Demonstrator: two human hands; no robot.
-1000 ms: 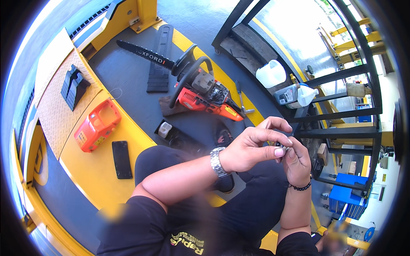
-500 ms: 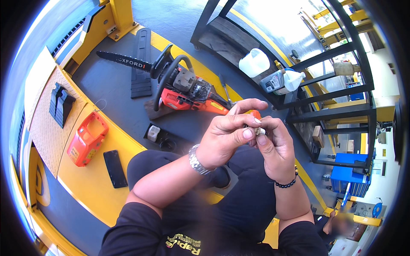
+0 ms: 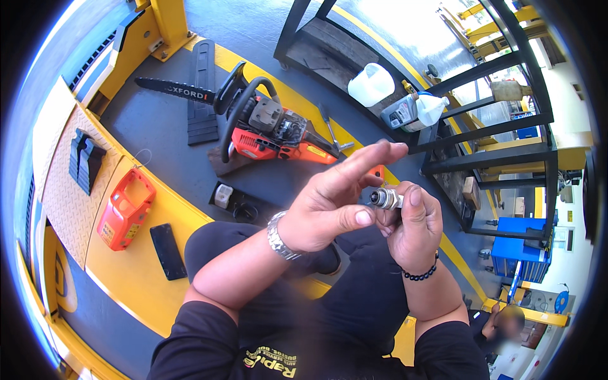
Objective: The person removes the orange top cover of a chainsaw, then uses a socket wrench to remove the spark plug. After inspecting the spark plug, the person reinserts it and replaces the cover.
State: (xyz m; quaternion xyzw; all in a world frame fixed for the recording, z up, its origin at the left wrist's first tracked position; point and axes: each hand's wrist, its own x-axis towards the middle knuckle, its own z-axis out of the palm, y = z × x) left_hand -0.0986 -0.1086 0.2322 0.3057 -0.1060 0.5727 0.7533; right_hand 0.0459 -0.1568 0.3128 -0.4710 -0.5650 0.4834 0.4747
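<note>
In my right hand (image 3: 415,228) is a spark plug (image 3: 384,199), pinched between thumb and fingers with its threaded metal end toward my left hand. My left hand (image 3: 335,202) is open beside the plug, its fingers stretched out and the thumb apart. Beyond both hands, an orange chainsaw (image 3: 256,149) rests on the floor with its top cover off and its engine exposed. Its bar (image 3: 171,90) points left. Part of the rear handle is hidden behind my left hand.
A metal hand tool (image 3: 332,130) lies beside the saw, and a black bar sheath (image 3: 204,95) behind it. An orange cover (image 3: 126,209) and a phone (image 3: 167,251) sit on the yellow ramp at left. Bottles (image 3: 400,113) stand on a black rack. Another person (image 3: 500,323) is at far right.
My left hand has let go of the spark plug and opened, with its fingers now straight. The plug stays in my right hand and shows more clearly.
</note>
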